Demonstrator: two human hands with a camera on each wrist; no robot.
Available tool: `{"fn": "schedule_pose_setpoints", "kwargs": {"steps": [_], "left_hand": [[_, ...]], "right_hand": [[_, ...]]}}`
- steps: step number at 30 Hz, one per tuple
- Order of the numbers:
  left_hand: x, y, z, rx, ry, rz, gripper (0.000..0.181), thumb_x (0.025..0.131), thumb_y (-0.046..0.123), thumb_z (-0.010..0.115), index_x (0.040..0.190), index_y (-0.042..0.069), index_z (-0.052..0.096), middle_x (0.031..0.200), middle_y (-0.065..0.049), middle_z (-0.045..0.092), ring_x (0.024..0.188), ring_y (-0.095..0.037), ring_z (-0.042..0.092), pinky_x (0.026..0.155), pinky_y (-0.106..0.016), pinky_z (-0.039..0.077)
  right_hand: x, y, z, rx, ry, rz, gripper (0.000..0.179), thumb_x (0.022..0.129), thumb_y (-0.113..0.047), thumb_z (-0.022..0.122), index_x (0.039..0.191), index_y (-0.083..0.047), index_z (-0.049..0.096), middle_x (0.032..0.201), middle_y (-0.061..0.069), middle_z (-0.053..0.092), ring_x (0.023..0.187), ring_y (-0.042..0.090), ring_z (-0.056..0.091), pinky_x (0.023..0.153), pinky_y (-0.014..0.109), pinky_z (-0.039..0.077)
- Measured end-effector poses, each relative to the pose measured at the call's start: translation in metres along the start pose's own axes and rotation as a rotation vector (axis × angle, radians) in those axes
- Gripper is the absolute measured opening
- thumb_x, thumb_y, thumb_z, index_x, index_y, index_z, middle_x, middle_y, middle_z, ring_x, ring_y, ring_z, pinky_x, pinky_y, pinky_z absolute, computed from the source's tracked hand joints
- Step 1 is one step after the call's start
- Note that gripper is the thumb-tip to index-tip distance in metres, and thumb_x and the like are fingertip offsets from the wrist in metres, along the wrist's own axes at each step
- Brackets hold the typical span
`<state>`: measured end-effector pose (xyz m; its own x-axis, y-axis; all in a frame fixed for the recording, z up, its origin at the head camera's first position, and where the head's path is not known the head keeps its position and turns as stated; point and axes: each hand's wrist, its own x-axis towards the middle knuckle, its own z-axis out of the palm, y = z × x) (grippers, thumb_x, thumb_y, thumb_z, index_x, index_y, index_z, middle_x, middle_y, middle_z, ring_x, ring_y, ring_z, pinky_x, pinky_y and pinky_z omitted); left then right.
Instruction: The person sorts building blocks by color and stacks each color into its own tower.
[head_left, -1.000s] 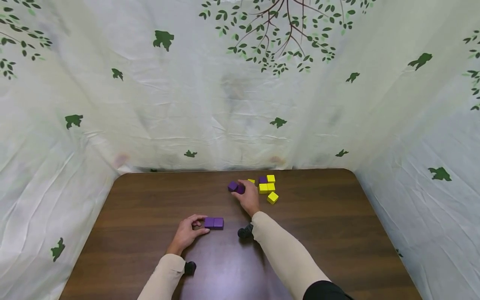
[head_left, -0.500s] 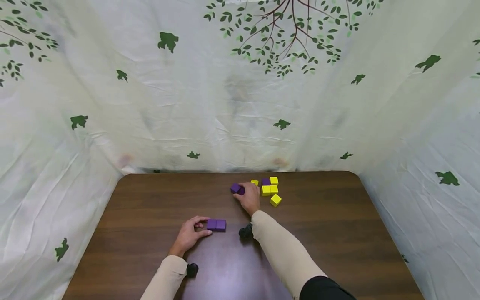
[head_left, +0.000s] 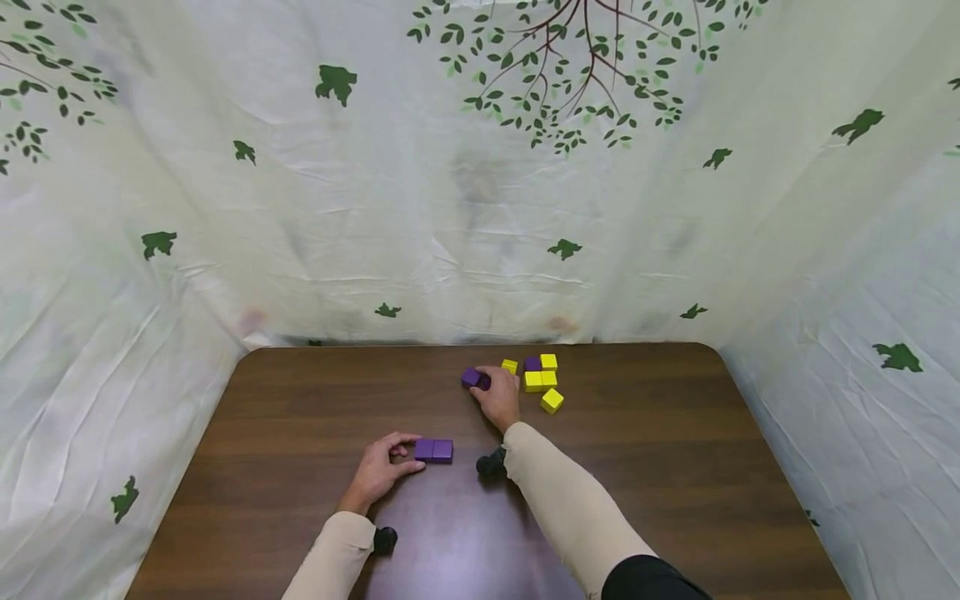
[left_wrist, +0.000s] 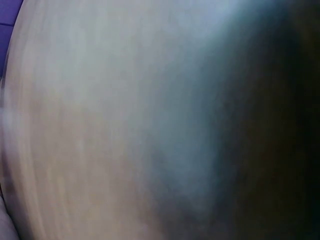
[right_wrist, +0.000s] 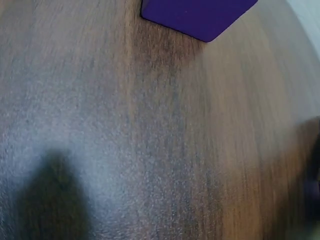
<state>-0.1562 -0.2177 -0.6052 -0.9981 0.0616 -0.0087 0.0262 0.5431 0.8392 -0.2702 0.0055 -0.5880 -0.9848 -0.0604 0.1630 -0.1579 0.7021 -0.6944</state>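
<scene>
Two purple cubes (head_left: 434, 451) sit side by side on the table in the head view. My left hand (head_left: 375, 468) pinches the left one between thumb and index finger at its near and far edges. Farther back, my right hand (head_left: 498, 396) holds a dark purple cube (head_left: 485, 382) between thumb and fingers, which partly cover it. Just left of that one is another purple cube (head_left: 470, 377), turned at an angle. The left wrist view is mostly blurred, with a purple corner (left_wrist: 6, 25) at upper left. In the right wrist view a purple cube (right_wrist: 192, 15) shows at the top.
Right of my right hand are several yellow cubes (head_left: 533, 382) and one purple cube (head_left: 532, 363) in a loose cluster. One yellow cube (head_left: 552, 401) stands turned, nearer me. The brown wooden table (head_left: 645, 467) ends at a white leaf-print curtain (head_left: 420, 208).
The view has shifted slightly, so everything appears a little to the right and lower than one second ago. My right hand draws the held cube slightly; my left hand stays at the pair.
</scene>
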Motion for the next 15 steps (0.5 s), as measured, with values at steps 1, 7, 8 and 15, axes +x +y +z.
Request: {"fn": "schedule_pose_setpoints", "kwargs": {"steps": [1,7,8,15], "left_hand": [[0.000,0.000,0.000,-0.001,-0.001,0.006,0.038,0.070,0.013,0.086,0.105,0.008,0.072,0.087,0.000,0.063,0.083,-0.016,0.055,0.075,-0.030,0.045],[0.000,0.001,-0.001,-0.002,-0.007,0.012,0.039,0.070,0.014,0.086,0.106,0.007,0.072,0.089,-0.002,0.064,0.084,-0.018,0.056,0.075,-0.031,0.046],[0.000,0.001,-0.001,-0.003,-0.007,0.007,0.039,0.070,0.014,0.086,0.105,0.007,0.072,0.089,-0.002,0.064,0.084,-0.018,0.056,0.076,-0.031,0.046],[-0.001,0.002,0.000,0.003,-0.008,0.005,0.038,0.070,0.014,0.086,0.105,0.009,0.072,0.088,-0.001,0.063,0.084,-0.016,0.056,0.076,-0.030,0.045]], "right_hand": [[0.000,0.000,-0.001,0.006,-0.004,-0.004,0.037,0.083,-0.017,0.077,0.117,-0.006,0.069,0.114,0.010,0.068,0.108,0.030,0.058,0.092,0.045,0.033],[-0.004,-0.002,-0.006,0.059,-0.008,-0.033,0.038,0.083,-0.017,0.076,0.119,-0.007,0.068,0.116,0.012,0.067,0.110,0.031,0.058,0.094,0.047,0.032],[-0.005,-0.002,-0.007,0.072,-0.007,-0.039,0.038,0.083,-0.016,0.076,0.119,-0.006,0.068,0.116,0.012,0.067,0.110,0.031,0.058,0.095,0.047,0.032],[-0.017,-0.006,-0.012,0.147,0.000,-0.072,0.036,0.082,-0.012,0.077,0.116,-0.005,0.068,0.114,0.013,0.067,0.109,0.030,0.060,0.100,0.045,0.040]]}}
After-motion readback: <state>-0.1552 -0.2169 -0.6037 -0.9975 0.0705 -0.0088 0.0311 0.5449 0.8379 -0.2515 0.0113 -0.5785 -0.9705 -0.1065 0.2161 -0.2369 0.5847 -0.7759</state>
